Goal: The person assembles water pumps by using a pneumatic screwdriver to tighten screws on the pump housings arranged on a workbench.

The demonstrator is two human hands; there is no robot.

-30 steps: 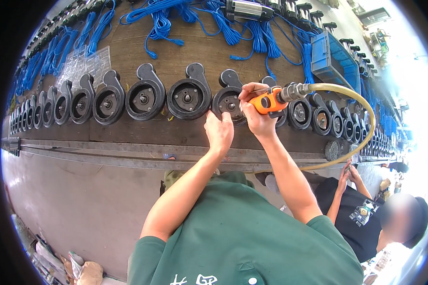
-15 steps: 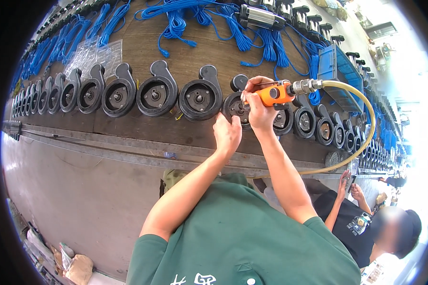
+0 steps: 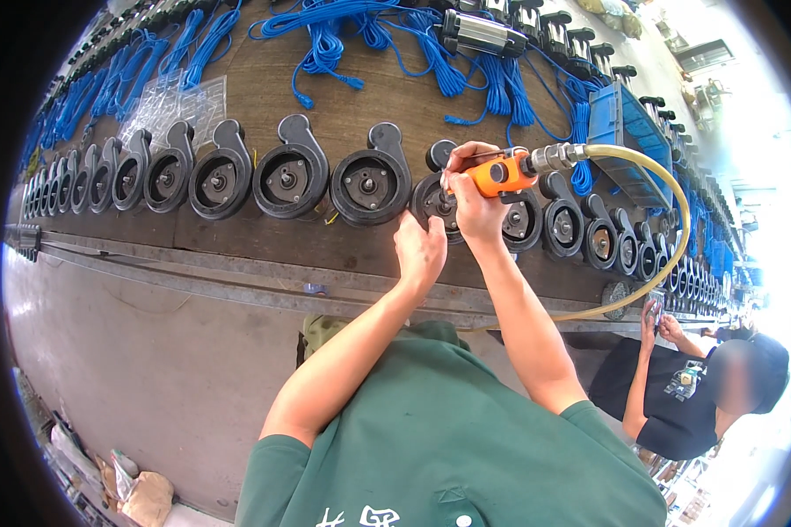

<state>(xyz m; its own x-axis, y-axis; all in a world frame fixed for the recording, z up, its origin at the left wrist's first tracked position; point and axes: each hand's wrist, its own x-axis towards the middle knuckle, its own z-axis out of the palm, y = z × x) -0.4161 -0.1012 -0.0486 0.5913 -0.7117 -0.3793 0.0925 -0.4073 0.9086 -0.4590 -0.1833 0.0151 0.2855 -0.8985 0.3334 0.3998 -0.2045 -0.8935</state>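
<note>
My right hand [image 3: 477, 198] is wrapped round an orange air tool [image 3: 504, 175] with a metal coupling and a yellowish hose [image 3: 672, 189]. It is over a round black pump housing [image 3: 431, 204] with a metal shaft at its centre. The tool's tip is hidden by my fingers. At the lower left rim of the same housing, my left hand [image 3: 420, 253] grips the edge, thumb on one side and fingers on the other. Another black housing [image 3: 369, 186] stands just left of it, and one more [image 3: 520, 220] to the right is partly covered by my right hand.
Similar housings run in a long row along the brown bench [image 3: 237, 255]. Behind lie bundled blue cables [image 3: 325, 48], a clear plastic tray [image 3: 180, 105], a silver motor body [image 3: 483, 33] and a blue crate [image 3: 628, 132]. A person in black [image 3: 677, 386] is at the right.
The air tool and its hose have shifted slightly left, with my right hand nearly in place. My left hand stays at the rim. The person at the right has moved to the right.
</note>
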